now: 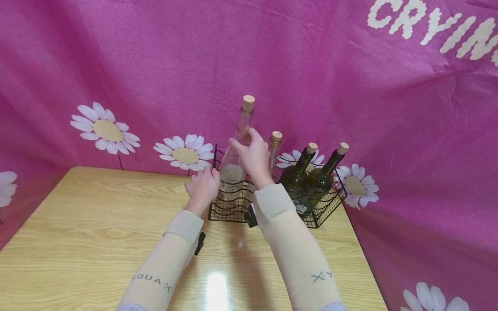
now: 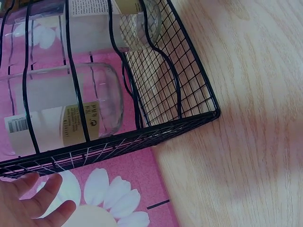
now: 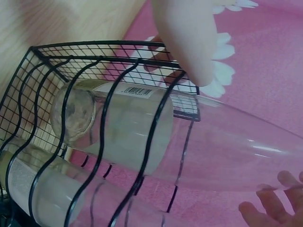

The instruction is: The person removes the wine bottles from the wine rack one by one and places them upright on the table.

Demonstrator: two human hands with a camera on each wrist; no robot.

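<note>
My right hand (image 1: 255,157) grips a clear glass bottle (image 1: 232,172) around its neck, thumb and fingers on either side, below the cork (image 1: 248,103). The bottle stands upright in the left-end slot of a black wire basket (image 1: 229,212). Its round base (image 3: 75,113) shows between the wavy wires in the right wrist view, and a barcode label (image 2: 38,130) in the left wrist view. My left hand (image 1: 204,188) holds the basket's left end, thumb lying over the corner and fingers (image 2: 42,201) along the outer side.
A second clear corked bottle (image 1: 273,151) stands beside the gripped one, partly behind my right hand. Two dark green corked bottles (image 1: 294,177) lean in the basket's right part. Behind the wooden table (image 1: 97,233) hangs a magenta cloth (image 1: 175,65) printed with daisies.
</note>
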